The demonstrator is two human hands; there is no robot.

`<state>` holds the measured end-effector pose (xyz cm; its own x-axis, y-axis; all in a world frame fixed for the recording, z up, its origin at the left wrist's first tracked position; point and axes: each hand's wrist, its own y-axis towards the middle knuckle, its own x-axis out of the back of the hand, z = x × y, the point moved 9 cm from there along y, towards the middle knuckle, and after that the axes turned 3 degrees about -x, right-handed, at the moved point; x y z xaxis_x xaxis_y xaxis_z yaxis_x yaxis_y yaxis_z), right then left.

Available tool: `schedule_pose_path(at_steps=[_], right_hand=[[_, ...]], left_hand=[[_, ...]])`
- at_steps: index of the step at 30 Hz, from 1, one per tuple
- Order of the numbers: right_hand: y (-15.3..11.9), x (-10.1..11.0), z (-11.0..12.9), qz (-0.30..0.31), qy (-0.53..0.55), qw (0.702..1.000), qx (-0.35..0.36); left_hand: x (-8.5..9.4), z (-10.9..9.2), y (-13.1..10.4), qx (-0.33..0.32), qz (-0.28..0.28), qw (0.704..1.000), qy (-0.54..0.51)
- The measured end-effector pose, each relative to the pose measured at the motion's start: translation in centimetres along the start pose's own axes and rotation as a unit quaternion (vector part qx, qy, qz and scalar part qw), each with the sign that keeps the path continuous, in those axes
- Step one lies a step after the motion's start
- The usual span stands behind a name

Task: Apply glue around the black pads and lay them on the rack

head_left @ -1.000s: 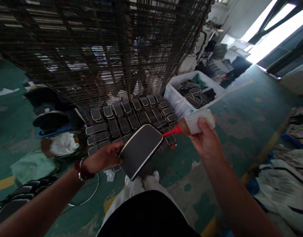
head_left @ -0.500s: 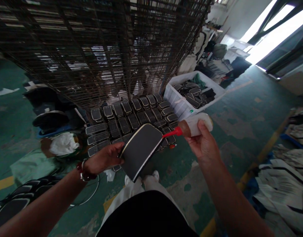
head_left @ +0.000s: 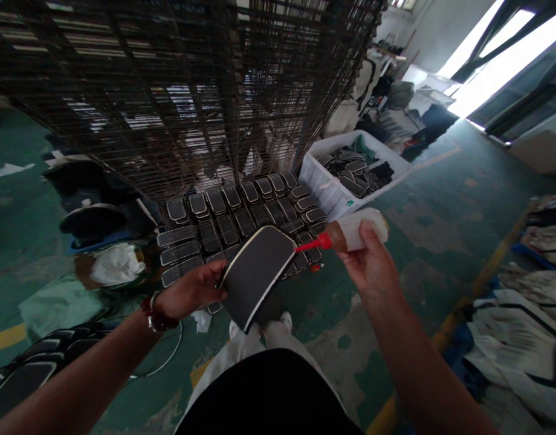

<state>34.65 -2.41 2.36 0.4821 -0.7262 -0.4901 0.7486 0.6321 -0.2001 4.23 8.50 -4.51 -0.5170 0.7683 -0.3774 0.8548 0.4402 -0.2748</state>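
Note:
My left hand [head_left: 199,293] grips the lower left edge of a dark, curved panel [head_left: 260,272] with a pale line along its edges. In my right hand [head_left: 371,257] is a squeeze bottle [head_left: 355,231], tilted sideways, with a brown shoulder and a long red nozzle. The nozzle tip is at the panel's upper right corner. Beneath and beyond the panel, rows of similar dark pieces [head_left: 228,229] lie on a wire rack.
A tall stack of wire racks [head_left: 232,90] rises ahead. Beyond the rows stands a white bin [head_left: 323,187] of dark pieces. Cloth bundles [head_left: 523,338] lie at the right; more dark panels [head_left: 24,380] are at the lower left, near a green sack [head_left: 55,305].
The nozzle tip has moved slightly up and left along the panel's edge to its corner, with my right hand and the bottle shifting left. My left hand has hardly moved.

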Motion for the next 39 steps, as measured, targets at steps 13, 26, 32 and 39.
schedule_pose_path(at_steps=[13,26,32,39], right_hand=[[-1.3,0.9,0.2,-0.027,0.002,0.999,0.026],[-3.9,-0.4,0.3,0.012,-0.07,0.996,0.059],[-4.8,-0.6,0.1,0.024,-0.066,0.995,0.071],[-5.7,-0.9,0.0,0.037,-0.079,0.992,0.088]], left_hand=[[-2.0,0.1,0.1,-0.013,0.029,0.998,-0.058],[-2.6,0.3,0.3,0.016,0.003,0.993,-0.115],[-2.7,0.5,0.4,0.035,-0.019,0.99,-0.134],[-2.7,0.8,0.2,0.057,-0.043,0.985,-0.159]])
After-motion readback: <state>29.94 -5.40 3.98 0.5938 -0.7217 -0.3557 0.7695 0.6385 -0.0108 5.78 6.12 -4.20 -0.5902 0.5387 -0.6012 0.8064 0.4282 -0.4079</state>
